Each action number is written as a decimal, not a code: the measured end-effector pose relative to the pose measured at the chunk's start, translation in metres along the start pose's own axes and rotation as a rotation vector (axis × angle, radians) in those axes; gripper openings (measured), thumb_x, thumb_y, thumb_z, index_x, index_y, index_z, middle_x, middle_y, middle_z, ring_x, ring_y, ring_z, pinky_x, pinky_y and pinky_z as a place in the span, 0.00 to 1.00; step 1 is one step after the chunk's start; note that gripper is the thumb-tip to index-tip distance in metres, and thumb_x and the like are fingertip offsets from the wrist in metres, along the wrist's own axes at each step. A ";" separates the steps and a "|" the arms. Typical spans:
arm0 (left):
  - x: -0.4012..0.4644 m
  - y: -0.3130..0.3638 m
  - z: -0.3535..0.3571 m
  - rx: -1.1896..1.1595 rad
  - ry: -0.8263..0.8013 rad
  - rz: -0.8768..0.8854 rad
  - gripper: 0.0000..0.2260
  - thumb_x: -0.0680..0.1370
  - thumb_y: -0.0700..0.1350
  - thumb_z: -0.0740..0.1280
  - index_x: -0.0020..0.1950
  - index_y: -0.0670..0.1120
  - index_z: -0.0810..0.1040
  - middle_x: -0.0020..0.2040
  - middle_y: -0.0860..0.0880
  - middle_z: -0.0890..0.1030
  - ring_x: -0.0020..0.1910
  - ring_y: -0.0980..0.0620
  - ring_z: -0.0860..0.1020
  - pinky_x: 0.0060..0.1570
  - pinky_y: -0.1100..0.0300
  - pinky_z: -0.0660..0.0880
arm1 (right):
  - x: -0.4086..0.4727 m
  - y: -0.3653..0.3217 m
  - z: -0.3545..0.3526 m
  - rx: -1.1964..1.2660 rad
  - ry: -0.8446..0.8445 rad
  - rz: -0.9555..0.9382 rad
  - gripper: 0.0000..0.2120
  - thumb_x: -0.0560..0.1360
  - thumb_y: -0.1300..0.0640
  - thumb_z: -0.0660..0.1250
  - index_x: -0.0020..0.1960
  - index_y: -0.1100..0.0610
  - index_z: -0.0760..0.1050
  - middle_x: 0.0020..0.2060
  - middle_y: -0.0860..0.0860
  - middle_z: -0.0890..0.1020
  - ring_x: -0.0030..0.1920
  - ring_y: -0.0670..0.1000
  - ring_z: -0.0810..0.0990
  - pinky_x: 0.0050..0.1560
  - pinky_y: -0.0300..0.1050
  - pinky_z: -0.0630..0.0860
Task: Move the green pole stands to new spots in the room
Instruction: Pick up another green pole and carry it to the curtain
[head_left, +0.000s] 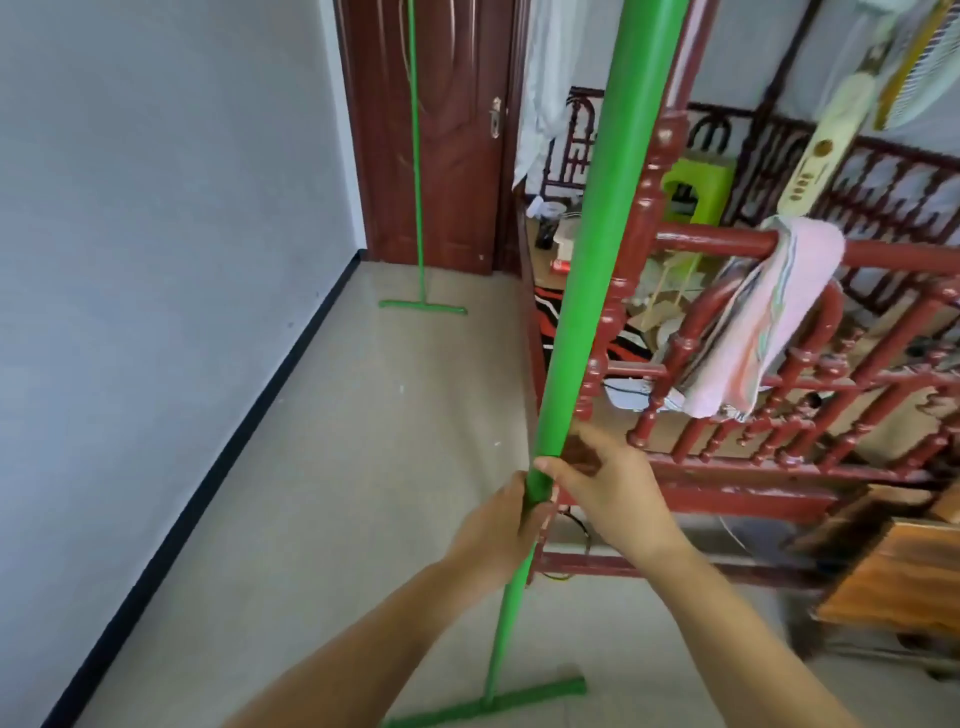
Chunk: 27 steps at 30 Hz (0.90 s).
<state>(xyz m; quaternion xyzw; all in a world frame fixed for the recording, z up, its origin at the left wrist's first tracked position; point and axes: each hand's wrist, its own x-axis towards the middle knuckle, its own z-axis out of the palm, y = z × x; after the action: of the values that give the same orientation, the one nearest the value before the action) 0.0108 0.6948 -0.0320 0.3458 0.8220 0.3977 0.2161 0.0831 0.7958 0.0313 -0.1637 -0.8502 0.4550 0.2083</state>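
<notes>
Here, both hands on the near green pole stand (597, 249): left hand (498, 525) wrapped shut around the thin lower shaft, right hand (613, 488) just above it, fingers curled loosely round the bottom end of the thick upper tube, thumb pressed to its front, grip only partly closed. Best to close that right hand fully before any lift, since a tall pole held low down probably wants to tip at the top. Below the hands, thin shaft down to a flat crossbar foot (493, 704) on the pale floor (322, 467), whether resting or just clear of it hard to tell. Immediately right, the red metal bed frame (779, 395), pole crossing in front of its corner post, pink towel (769, 322) draped over the top rail; worth drawing the pole leftward into open floor first, away from rail and towel. Upright carriage, foot raised only slightly, top watched for the fan (883, 78) hanging upper right. Further off, a second green pole stand (418, 208) upright before the brown door (436, 130), foot flat on the floor, well apart from this one. Grey wall (156, 234) along the left, with room beside it for a new spot.
</notes>
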 end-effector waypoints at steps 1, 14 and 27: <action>-0.009 -0.010 -0.014 0.001 0.025 -0.017 0.12 0.79 0.49 0.57 0.60 0.48 0.67 0.53 0.44 0.80 0.51 0.43 0.79 0.52 0.49 0.76 | 0.002 -0.011 0.017 0.005 -0.017 -0.019 0.11 0.68 0.58 0.71 0.50 0.53 0.78 0.40 0.39 0.81 0.43 0.35 0.79 0.46 0.25 0.73; -0.174 -0.181 -0.226 0.044 0.323 -0.186 0.16 0.79 0.47 0.57 0.66 0.45 0.63 0.55 0.41 0.80 0.51 0.43 0.79 0.54 0.45 0.76 | -0.014 -0.171 0.291 0.117 -0.355 -0.237 0.08 0.68 0.54 0.70 0.47 0.47 0.75 0.41 0.42 0.81 0.42 0.42 0.79 0.44 0.38 0.76; -0.336 -0.264 -0.315 0.000 0.744 -0.543 0.19 0.77 0.51 0.58 0.65 0.44 0.62 0.53 0.37 0.79 0.50 0.39 0.78 0.51 0.42 0.76 | -0.068 -0.288 0.461 0.198 -0.811 -0.509 0.08 0.68 0.53 0.70 0.43 0.46 0.71 0.42 0.48 0.83 0.43 0.50 0.81 0.45 0.49 0.78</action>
<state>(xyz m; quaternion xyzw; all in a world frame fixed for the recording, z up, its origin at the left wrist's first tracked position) -0.0677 0.1696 -0.0317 -0.0485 0.9045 0.4236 0.0029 -0.1157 0.2857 0.0297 0.2606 -0.8284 0.4953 -0.0204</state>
